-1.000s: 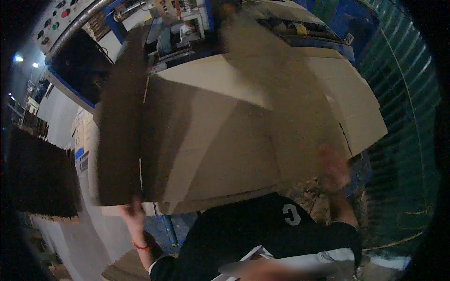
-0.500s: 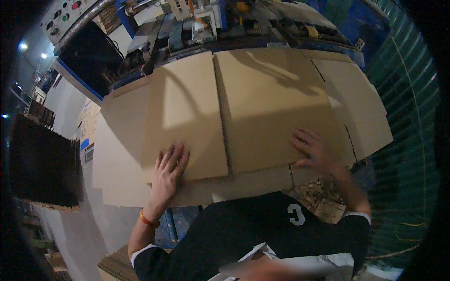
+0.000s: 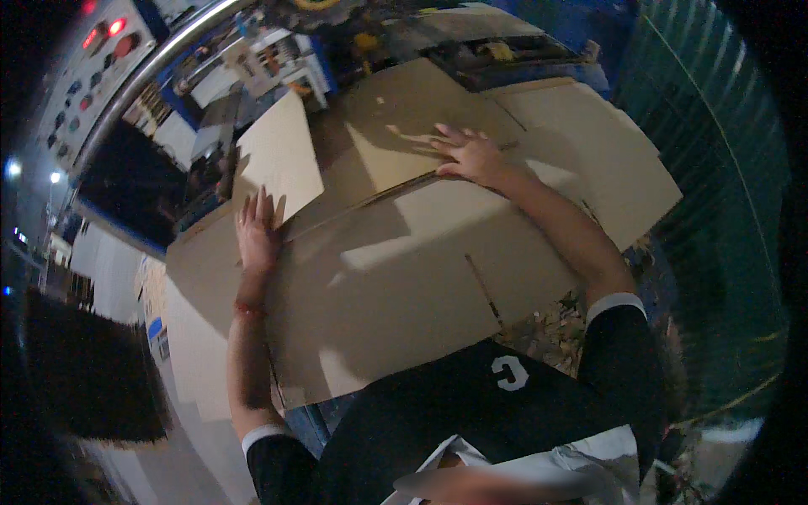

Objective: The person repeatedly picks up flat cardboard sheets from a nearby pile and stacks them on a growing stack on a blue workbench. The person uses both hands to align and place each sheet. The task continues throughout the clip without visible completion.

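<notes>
Left hand (image 3: 259,227): fingers spread on upper cardboard sheet (image 3: 370,139). Right hand (image 3: 471,156): likewise spread, palm down. Lower sheet (image 3: 387,286) lies beneath.

Looking right down here at a wide cardboard sheet (image 3: 379,311) just before the torso (image 3: 404,412), with an upper sheet (image 3: 387,101) across its far side, left hand (image 3: 259,227) at the near end of that one's left panel (image 3: 282,156), right hand (image 3: 473,158) on its right part by the near edge. Behind, the machine (image 3: 261,63); far left, beyond a slanting metal tube (image 3: 139,80), the control panel (image 3: 88,93)! Out wide, a stack (image 3: 93,370) at left, the corrugated wall (image 3: 707,194) at right, scraps (image 3: 551,328) between torso and right arm.
</notes>
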### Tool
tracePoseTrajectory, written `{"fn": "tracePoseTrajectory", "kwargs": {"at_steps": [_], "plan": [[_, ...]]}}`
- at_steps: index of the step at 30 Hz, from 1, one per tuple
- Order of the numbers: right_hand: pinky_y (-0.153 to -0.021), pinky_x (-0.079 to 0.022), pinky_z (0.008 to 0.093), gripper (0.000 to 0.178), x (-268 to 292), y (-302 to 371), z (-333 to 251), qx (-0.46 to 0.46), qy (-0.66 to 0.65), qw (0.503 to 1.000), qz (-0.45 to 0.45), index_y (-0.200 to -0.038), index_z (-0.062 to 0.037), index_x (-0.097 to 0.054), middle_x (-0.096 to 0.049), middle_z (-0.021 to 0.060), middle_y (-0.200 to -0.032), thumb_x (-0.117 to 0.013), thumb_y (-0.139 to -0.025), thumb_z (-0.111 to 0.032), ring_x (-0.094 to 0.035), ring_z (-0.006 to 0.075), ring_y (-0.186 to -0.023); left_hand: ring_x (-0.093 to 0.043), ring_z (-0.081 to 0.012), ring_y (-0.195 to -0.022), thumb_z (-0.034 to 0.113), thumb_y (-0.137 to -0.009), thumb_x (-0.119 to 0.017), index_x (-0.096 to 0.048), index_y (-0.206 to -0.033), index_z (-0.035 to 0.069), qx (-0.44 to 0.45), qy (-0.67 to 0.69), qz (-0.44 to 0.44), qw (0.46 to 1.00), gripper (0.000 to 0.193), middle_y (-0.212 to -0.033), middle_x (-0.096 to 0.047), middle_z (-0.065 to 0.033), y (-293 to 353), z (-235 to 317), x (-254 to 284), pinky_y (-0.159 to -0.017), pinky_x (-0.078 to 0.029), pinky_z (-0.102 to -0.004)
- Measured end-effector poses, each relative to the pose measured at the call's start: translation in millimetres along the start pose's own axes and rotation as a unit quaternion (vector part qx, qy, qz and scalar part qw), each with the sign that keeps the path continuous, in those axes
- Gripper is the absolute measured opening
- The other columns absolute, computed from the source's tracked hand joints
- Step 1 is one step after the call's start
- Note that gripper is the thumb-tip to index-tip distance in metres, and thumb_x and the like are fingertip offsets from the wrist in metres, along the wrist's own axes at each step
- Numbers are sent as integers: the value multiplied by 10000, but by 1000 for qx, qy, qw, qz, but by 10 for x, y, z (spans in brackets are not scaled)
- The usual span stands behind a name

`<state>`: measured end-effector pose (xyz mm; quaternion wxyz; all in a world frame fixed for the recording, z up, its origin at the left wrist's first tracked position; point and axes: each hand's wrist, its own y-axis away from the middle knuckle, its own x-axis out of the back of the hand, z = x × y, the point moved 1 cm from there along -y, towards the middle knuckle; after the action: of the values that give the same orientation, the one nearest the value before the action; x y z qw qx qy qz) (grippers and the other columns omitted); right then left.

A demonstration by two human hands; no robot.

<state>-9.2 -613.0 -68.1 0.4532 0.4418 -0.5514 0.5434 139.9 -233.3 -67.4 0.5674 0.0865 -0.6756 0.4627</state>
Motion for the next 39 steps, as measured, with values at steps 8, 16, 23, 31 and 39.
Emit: {"fn": "tracePoseTrajectory", "kwargs": {"at_steps": [8, 16, 23, 31, 39], "plan": [[-1024, -308, 410, 544, 373, 1113, 1002, -98, -20, 976, 192, -1276, -92, -450, -414, 159, -1331, -630, -797, -275, -318, 326, -1278, -283, -349, -1294, 42, -764, -629, -305, -1351, 21, 50, -23, -32, 998, 671, -1373, -334, -209, 1114, -337, 832, -1061, -230, -416], [-1063, -234, 416, 636, 303, 2052, 1242, -406, -28, 887, 220, -1358, -3, -284, -216, 204, -1433, -580, -834, -208, -228, 348, -1319, -368, -322, -1234, 223, -844, -598, -298, -1317, -97, 525, 54, 185, 829, 645, -1333, -370, -243, 2771, -597, 1208, -1016, -305, -380], [-1055, -136, 553, 782, 52, 346, -207, -44, 61, 997, 8, -1399, -46, -194, -84, 116, -1488, -524, -835, -475, -135, 345, -1351, -382, -290, -1173, 159, -825, -555, -297, -1321, -63, 516, 211, 411, 722, 602, -1294, -387, -206, 2652, -54, 1154, -1014, -273, -386], [-1054, -168, 524, 780, 348, 177, -111, -26, 17, 993, 116, -1369, -89, -300, -175, 150, -1452, -658, -755, -411, -200, 379, -1322, -333, -263, -1194, 164, -790, -581, -219, -1350, -74, 517, 314, 470, 643, 708, -1342, -282, -183, 2650, 79, 1280, -1028, -239, -404], [-854, -410, 419, 517, 368, 2671, 1831, -485, 261, 737, 391, -1159, 18, -507, -533, 199, -1109, -655, -772, -291, -511, 336, -1012, -317, -328, -1239, 125, -813, -559, -176, -1384, -4, 436, 409, 493, 632, 700, -1393, -192, -266, 2468, 120, 1498, -1036, -246, -433]]}}
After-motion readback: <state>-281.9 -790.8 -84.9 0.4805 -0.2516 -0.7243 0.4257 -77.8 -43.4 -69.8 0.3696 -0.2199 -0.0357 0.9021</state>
